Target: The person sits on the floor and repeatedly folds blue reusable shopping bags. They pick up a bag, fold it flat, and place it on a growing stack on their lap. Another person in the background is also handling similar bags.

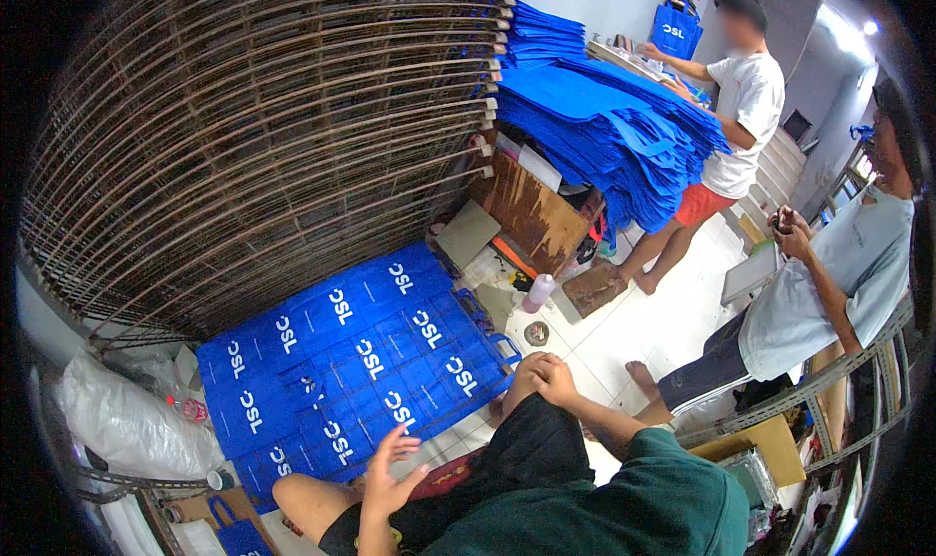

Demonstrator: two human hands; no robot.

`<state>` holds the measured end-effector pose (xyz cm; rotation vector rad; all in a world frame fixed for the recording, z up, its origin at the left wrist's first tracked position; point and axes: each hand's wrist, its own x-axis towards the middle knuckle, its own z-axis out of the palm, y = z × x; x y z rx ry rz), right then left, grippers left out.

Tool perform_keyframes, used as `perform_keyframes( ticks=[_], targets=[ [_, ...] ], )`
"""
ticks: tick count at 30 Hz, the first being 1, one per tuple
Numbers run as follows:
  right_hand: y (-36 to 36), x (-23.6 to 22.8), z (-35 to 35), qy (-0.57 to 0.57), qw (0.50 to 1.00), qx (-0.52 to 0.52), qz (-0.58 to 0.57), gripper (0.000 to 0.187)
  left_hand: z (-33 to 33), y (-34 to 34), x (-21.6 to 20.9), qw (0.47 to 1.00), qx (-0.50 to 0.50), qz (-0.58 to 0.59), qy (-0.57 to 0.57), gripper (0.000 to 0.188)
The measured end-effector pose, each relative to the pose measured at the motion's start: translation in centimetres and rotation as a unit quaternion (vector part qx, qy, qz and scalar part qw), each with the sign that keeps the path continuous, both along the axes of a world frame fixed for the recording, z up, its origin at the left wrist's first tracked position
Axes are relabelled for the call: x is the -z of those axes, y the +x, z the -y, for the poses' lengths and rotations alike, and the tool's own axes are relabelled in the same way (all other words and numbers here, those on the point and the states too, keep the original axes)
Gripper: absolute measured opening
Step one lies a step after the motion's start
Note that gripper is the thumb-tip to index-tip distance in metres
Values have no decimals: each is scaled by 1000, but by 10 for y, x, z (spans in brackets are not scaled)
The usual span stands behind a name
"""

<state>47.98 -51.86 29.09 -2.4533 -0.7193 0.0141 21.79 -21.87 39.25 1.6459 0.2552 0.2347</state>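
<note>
Blue non-woven bags [331,381] with white printing lie in rows on the lowest layer of a drying rack [263,147], in front of my legs. My left hand [390,466] is raised near the close edge of these bags, its fingers apart and nothing in them. It appears to be short of touching the bags. My right hand [556,381] rests against my bent right knee, with fingers curled in and no object showing in it. The other rack layers stand tilted up above the bags.
A co-worker [746,117] stands at a table behind a tall pile of blue bags [604,117]. Another person [819,283] sits at the right, holding a small dark thing. A pinkish bottle [537,293] stands on the tiles. Plastic-wrapped bundles [136,420] lie at left.
</note>
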Motion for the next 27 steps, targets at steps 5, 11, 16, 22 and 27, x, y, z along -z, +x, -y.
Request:
perform_keyframes(
  ticks=[5, 11, 16, 22, 27],
  targets=[
    [8, 3, -14, 27, 998, 42, 25, 23, -1, 9, 157, 842, 187, -280, 421, 74],
    [12, 5, -15, 50, 998, 37, -25, 23, 8, 26, 162, 921, 163, -351, 38, 77],
    [18, 14, -13, 42, 998, 32, -26, 22, -6, 29, 175, 910, 105, -373, 149, 73],
    [19, 11, -17, 58, 997, 30, -47, 22, -10, 22, 191, 910, 103, -375, 144, 74],
    [18, 13, -14, 50, 998, 23, -19, 21, -8, 25, 176, 907, 103, -384, 140, 76]
  ],
)
